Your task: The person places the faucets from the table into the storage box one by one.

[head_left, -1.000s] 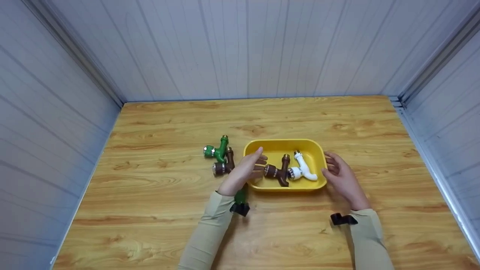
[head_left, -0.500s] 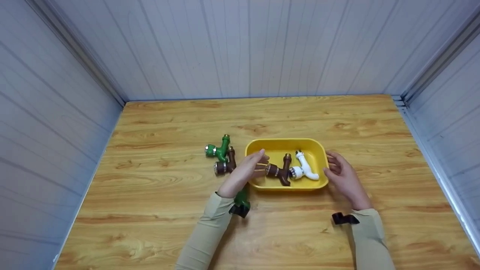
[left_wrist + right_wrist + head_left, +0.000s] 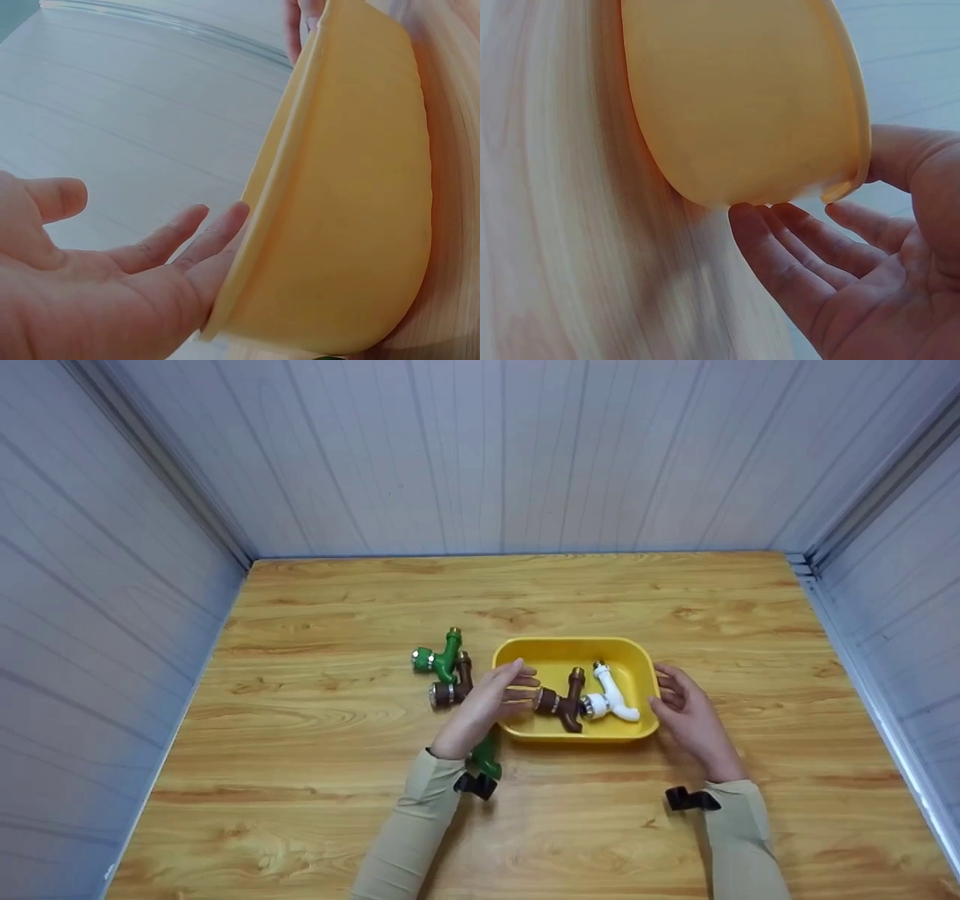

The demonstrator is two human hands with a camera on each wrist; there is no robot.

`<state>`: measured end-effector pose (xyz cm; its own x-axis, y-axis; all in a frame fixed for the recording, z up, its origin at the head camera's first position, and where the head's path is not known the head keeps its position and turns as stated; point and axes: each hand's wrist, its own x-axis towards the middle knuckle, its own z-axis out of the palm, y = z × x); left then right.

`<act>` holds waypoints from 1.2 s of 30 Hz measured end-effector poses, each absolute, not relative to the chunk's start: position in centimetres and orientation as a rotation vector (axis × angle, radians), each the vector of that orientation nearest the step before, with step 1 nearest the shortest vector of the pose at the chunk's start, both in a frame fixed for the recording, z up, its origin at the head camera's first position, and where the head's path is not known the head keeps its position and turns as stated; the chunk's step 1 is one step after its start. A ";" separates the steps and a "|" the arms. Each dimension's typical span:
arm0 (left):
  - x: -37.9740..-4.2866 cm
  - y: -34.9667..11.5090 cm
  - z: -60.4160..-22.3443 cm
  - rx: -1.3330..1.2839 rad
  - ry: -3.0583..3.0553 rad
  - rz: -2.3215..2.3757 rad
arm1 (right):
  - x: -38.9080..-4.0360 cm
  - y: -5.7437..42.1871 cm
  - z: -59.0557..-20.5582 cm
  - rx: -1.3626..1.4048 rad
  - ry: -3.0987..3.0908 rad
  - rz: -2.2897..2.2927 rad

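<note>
A yellow plastic tub (image 3: 574, 739) stands on the wooden table, with a brown tap (image 3: 568, 712) and a white tap (image 3: 613, 697) lying inside. My left hand (image 3: 484, 705) is at its left end, fingers extended over the rim and thumb raised; nothing is in its grasp. In the left wrist view those fingers (image 3: 217, 232) pass behind the rim. My right hand (image 3: 690, 720) holds the right end. The right wrist view shows its thumb (image 3: 892, 154) over the rim and its other fingertips at the outer wall.
Left of the tub lie a green tap (image 3: 442, 660) and another brown tap (image 3: 454, 690), partly covered by my left hand. A second green tap (image 3: 486, 757) shows beside my left wrist. Pale panel walls (image 3: 480, 457) enclose the table (image 3: 300, 780) at the back and sides.
My left forearm has shifted slightly left, uncovering more of the green tap beside the wrist. The right hand keeps its place at the tub, and the taps inside lie as before.
</note>
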<state>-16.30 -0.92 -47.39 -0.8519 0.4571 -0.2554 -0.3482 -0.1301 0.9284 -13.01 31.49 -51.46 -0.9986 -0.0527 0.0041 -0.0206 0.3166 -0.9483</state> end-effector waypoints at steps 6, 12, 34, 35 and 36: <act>-16.3 -1.0 -47.4 0.106 1.577 2.056 | -13.1 31.6 -51.5 -0.069 2.542 -1.798; -16.3 -1.1 -47.2 0.074 1.512 2.107 | -13.0 31.5 -51.4 -0.072 2.553 -1.801; -15.7 -2.1 -46.7 0.076 1.514 2.143 | -12.9 31.4 -51.2 -0.070 2.531 -1.828; -15.6 -2.2 -46.7 0.077 1.513 2.147 | -12.9 31.4 -51.2 -0.068 2.535 -1.822; -15.6 -2.2 -46.7 0.079 1.514 2.149 | -12.9 31.5 -51.3 -0.068 2.538 -1.817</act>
<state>-15.55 -2.21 -46.67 -0.8705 0.4320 -0.2359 -0.3675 -0.2516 0.8953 -12.91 31.45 -51.25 -0.9989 -0.0468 0.0098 -0.0244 0.3220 -0.9464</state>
